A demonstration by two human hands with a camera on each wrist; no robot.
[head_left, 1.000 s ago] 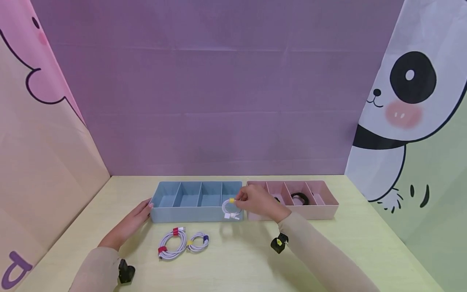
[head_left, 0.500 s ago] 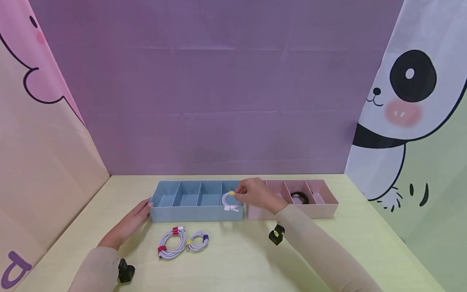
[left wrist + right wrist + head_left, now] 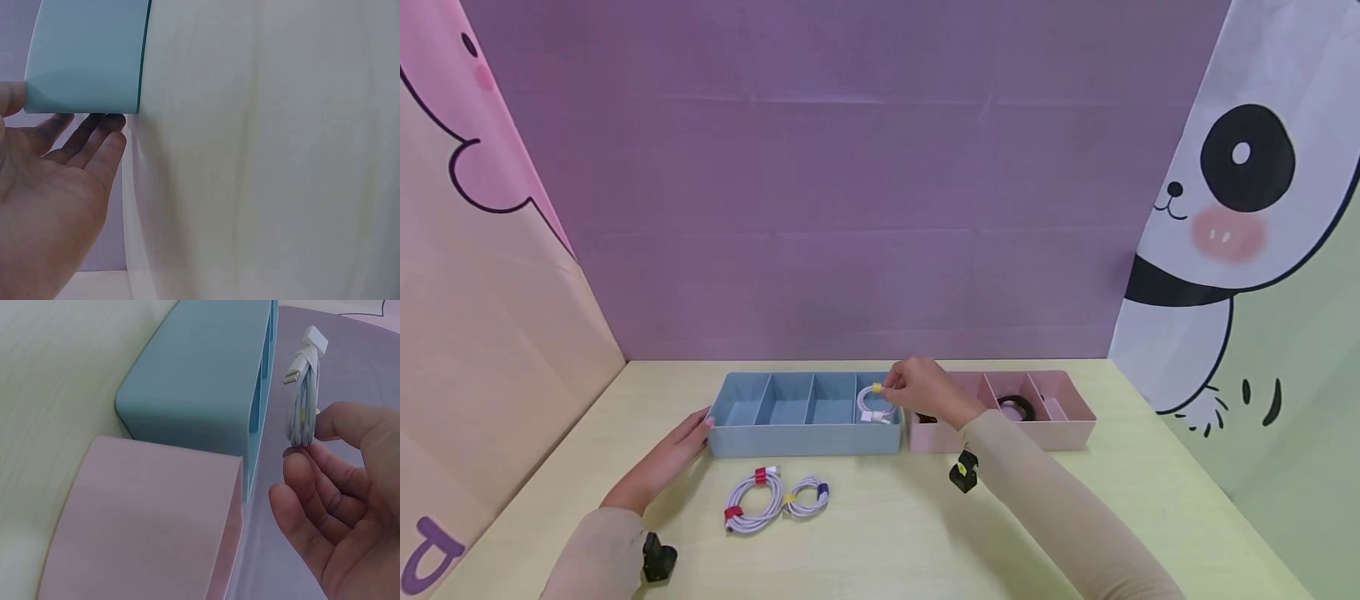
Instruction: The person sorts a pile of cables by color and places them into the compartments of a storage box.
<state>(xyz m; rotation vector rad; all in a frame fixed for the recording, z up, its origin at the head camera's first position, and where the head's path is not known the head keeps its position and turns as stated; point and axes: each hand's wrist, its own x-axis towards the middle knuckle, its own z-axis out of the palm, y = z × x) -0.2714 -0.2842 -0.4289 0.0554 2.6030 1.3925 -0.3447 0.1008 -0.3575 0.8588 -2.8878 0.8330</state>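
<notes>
My right hand (image 3: 932, 392) pinches a small coiled white charging cable (image 3: 874, 404) with a yellow tie. The coil hangs over the rightmost compartment of the blue divided box (image 3: 805, 442). In the right wrist view, the cable's plugs (image 3: 292, 377) stick out above the blue box's rim, with thumb and fingertips on the far end of the coil. My left hand (image 3: 662, 462) rests against the left end of the blue box, its fingers (image 3: 105, 153) fairly straight and touching the end wall. Two more coiled white cables lie in front: a larger one with red ties (image 3: 752, 523) and a smaller one with yellow and purple ties (image 3: 808, 506).
A pink divided box (image 3: 1060, 435) stands just right of the blue one, with a black coiled cable (image 3: 1019, 406) in one compartment. More dark items in it are partly hidden by my right hand. A purple backdrop (image 3: 865, 208) rises behind the pale table (image 3: 880, 550).
My right hand has moved up and slightly away with the coiled cable, from in front of the blue box's wall to over its right compartment. The left hand has stayed put.
</notes>
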